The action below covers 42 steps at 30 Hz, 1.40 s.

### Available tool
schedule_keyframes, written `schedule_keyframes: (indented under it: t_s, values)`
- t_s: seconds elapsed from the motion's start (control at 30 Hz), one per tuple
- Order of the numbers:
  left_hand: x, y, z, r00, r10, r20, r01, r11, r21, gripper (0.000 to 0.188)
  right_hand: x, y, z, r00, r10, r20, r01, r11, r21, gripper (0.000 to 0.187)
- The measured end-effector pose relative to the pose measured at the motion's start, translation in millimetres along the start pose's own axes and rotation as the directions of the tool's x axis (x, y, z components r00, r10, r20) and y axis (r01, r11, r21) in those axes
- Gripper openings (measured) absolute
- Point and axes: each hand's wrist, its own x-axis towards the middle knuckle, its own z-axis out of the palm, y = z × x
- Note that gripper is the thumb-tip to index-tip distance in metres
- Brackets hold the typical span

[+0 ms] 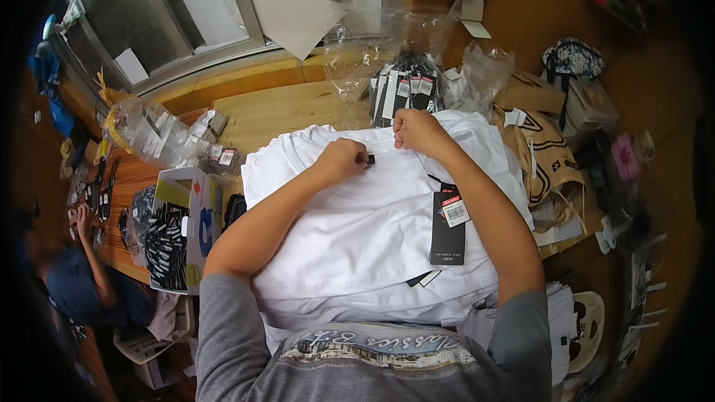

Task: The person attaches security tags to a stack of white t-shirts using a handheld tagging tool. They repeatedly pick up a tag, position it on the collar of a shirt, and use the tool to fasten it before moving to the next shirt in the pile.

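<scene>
A stack of white T-shirts [357,231] lies in front of me, the top one spread out with its collar at the far side. My left hand [344,162] is closed on the top shirt's collar, beside a small dark neck label [370,159]. To its right, my right hand [417,132] pinches a thin dark cord near the collar; its fingertips are partly hidden. The cord runs down beside my right forearm to a black hang tag [447,231] with a white and red sticker [455,212], lying on the shirt.
Behind the shirts stands a bundle of black tags [408,89] in clear plastic. An open box of black tags [170,246] is at the left, where another person [97,283] sits. At the right are a brown printed bag [547,152] and a pale plastic stool [588,327].
</scene>
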Motion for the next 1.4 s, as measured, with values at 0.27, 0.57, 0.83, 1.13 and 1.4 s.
schedule_keyframes:
  t_s: [0.27, 0.57, 0.83, 1.13, 1.4]
  values:
    - [-1, -10, -23, 0.938, -0.249, 0.240, 0.340, 0.783, -0.520, 0.007, -6, -17, 22, 0.998, -0.011, -0.068, 0.014, 0.999, 0.037, 0.009]
    - [-3, -13, -30, 0.907, -0.247, 0.341, 0.416, 0.648, -0.638, 0.009, -8, -13, 38, 0.996, -0.023, -0.087, 0.033, 0.994, 0.104, 0.008]
    - [-1, -22, -25, 0.918, -0.195, 0.346, 0.390, 0.610, -0.690, 0.009, -8, -8, 34, 0.998, -0.006, -0.059, 0.016, 0.984, 0.179, 0.007]
    - [-3, -18, -28, 0.924, -0.233, 0.302, 0.381, 0.583, -0.717, 0.008, -16, -25, 48, 0.977, 0.201, -0.074, -0.199, 0.979, 0.036, 0.009]
    - [-2, -16, -30, 0.925, -0.232, 0.301, 0.380, 0.588, -0.714, 0.006, -21, -23, 53, 0.946, 0.246, 0.209, -0.296, 0.920, 0.256, 0.016]
